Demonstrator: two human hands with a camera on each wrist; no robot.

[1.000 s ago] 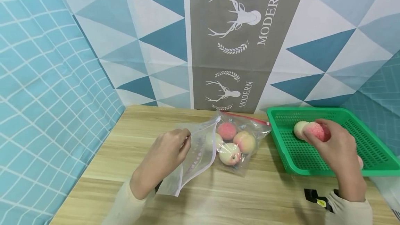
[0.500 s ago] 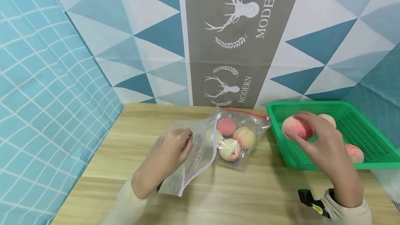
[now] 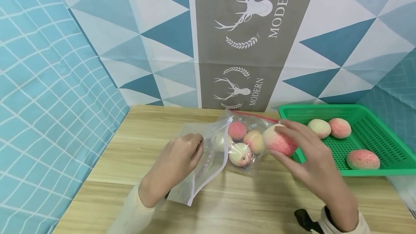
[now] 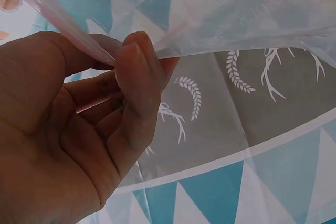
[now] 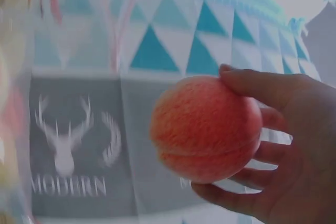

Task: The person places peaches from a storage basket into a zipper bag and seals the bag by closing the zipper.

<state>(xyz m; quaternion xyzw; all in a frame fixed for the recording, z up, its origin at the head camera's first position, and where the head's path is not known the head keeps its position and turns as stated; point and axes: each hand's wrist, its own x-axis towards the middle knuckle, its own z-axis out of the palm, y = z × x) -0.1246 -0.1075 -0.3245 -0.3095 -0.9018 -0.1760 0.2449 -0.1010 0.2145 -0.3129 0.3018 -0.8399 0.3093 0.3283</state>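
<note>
My left hand pinches the edge of a clear zip bag between thumb and fingers. In the left wrist view, the bag's film runs out from the pinching fingertips. The bag's mouth gapes, and several peaches lie inside it. My right hand grips a pink and cream peach above the table, between the bag and the green basket. The right wrist view has this peach held between thumb and fingers.
The green plastic basket stands at the right of the wooden table. Three peaches lie in it. A patterned cloth hangs behind the table, and a blue checked cloth borders the left side.
My right hand has carried the peach left, out over the basket's edge and up to the bag. The left hand keeps its hold on the bag with hardly any movement.
</note>
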